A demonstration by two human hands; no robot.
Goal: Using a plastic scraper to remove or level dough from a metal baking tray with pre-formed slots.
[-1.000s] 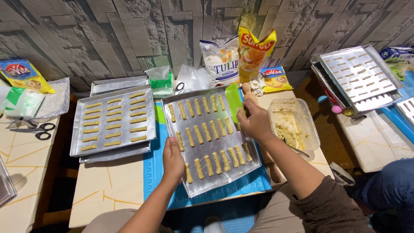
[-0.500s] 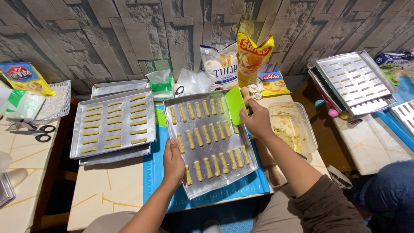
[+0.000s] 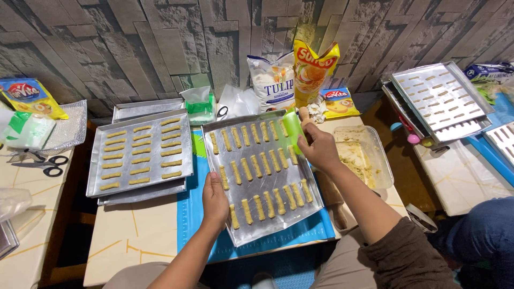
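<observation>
A metal baking tray point(image 3: 238, 226) with rows of finger-shaped dough sticks point(image 3: 261, 166) lies on a blue mat point(image 3: 190, 211). My left hand point(image 3: 214, 201) grips the tray's near left edge. My right hand point(image 3: 318, 146) holds a green scraper point(image 3: 293, 128) upright over the tray's far right corner, close to the dough sticks there.
A second filled tray point(image 3: 140, 151) sits to the left on stacked trays. A plastic tub point(image 3: 363, 156) with dough, a rolling pin point(image 3: 331, 198), flour bags point(image 3: 271, 80), scissors point(image 3: 42, 165) and more trays point(image 3: 440, 99) at right surround the low table. Another person's knee point(image 3: 476, 241) is at right.
My right hand with the green scraper has shifted slightly toward the tray's far right corner. My left hand has kept its grip on the tray edge.
</observation>
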